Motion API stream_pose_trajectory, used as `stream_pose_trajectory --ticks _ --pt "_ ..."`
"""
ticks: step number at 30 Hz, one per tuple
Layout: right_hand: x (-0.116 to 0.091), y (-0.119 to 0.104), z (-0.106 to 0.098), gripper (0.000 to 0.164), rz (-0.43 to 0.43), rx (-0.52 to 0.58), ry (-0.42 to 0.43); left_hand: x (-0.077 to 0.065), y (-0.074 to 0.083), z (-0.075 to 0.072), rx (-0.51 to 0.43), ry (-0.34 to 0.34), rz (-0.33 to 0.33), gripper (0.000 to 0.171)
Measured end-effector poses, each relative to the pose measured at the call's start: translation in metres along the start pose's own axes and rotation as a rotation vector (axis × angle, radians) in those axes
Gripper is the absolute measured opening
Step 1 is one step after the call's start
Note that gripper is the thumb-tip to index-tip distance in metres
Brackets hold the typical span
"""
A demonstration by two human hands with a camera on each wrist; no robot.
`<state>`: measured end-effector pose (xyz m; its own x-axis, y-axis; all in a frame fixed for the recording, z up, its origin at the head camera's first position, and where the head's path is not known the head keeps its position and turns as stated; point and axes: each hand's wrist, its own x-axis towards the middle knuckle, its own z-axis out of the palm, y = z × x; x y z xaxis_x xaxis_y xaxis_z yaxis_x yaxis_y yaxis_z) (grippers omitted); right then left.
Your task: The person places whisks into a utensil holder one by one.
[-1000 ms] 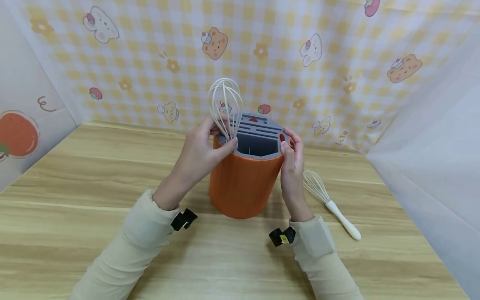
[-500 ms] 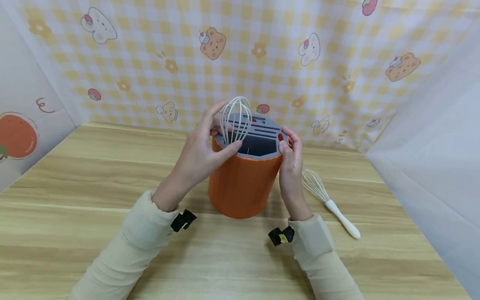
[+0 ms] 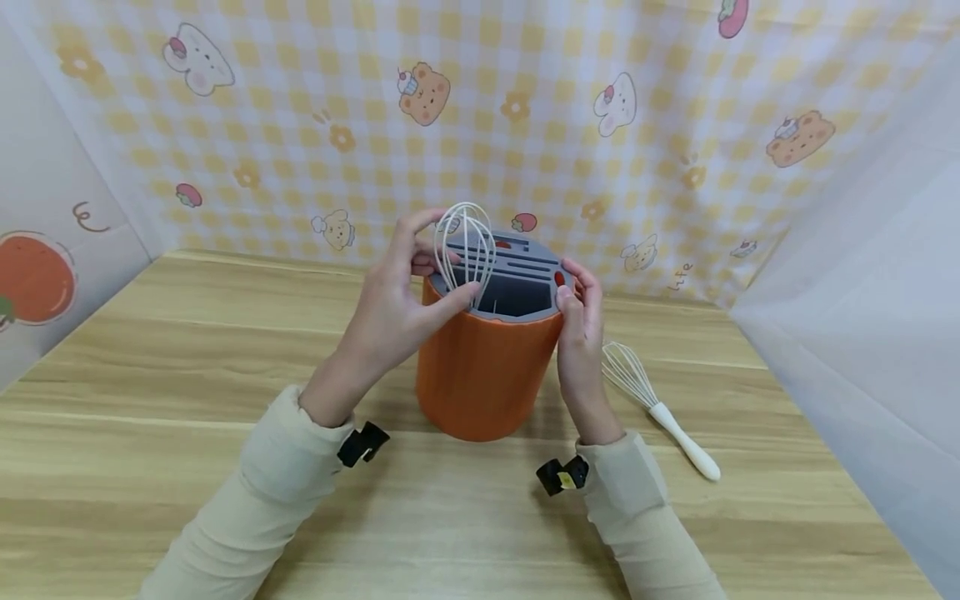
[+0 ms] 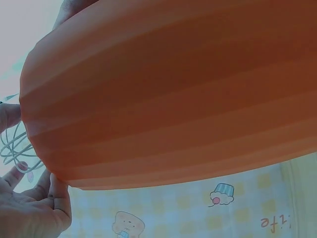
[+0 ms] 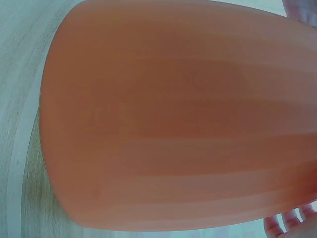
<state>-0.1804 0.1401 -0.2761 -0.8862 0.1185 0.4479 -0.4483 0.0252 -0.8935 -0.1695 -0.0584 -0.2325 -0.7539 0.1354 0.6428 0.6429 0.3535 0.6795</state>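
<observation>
An orange round utensil holder [image 3: 483, 375] with a grey slotted top [image 3: 517, 264] stands upright on the table. My left hand [image 3: 386, 312] is at its left rim, with a white-wired balloon whisk [image 3: 465, 229] between thumb and fingers. The thumb lies against the lower wires and a fingertip shows behind them. The whisk's handle is hidden, down in the holder. My right hand [image 3: 581, 333] grips the holder's right rim, thumb on the top edge and fingers around the outside. In the left wrist view the whisk [image 4: 17, 148] shows beside the holder's rim.
To the right, a second whisk [image 3: 663, 412] with a white handle lies on the wooden table [image 3: 187, 467]. Behind stands a yellow checked cloth [image 3: 285, 125] with cartoon prints. A pale sheet [image 3: 870, 300] borders the right side.
The whisk is lower in the holder than a second ago and has swung slightly left over the last half second. The left fingers have spread more around its wires; the right hand has stayed put.
</observation>
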Motion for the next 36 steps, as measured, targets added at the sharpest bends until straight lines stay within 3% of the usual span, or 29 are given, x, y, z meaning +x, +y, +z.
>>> stream_pose_trajectory --ticks 18,24,29,32,36 --pt "-0.001 0.001 -0.001 0.041 0.003 -0.007 -0.006 -0.002 0.004 -0.004 0.046 -0.062 -0.005 0.072" --pt "-0.001 0.001 0.0 0.041 0.003 -0.017 -0.004 -0.001 0.003 -0.014 -0.062 -0.095 -0.017 0.065" --pt "-0.001 0.001 0.0 0.041 0.0 -0.02 0.0 0.001 -0.002 -0.02 -0.179 -0.037 -0.024 0.047" --pt "-0.001 0.001 0.0 0.041 0.0 -0.021 0.006 0.002 -0.008 -0.022 -0.191 -0.01 -0.044 0.04" --pt "-0.002 0.001 -0.001 0.041 0.001 -0.021 0.013 0.003 -0.018 -0.021 -0.186 -0.031 -0.092 0.037"
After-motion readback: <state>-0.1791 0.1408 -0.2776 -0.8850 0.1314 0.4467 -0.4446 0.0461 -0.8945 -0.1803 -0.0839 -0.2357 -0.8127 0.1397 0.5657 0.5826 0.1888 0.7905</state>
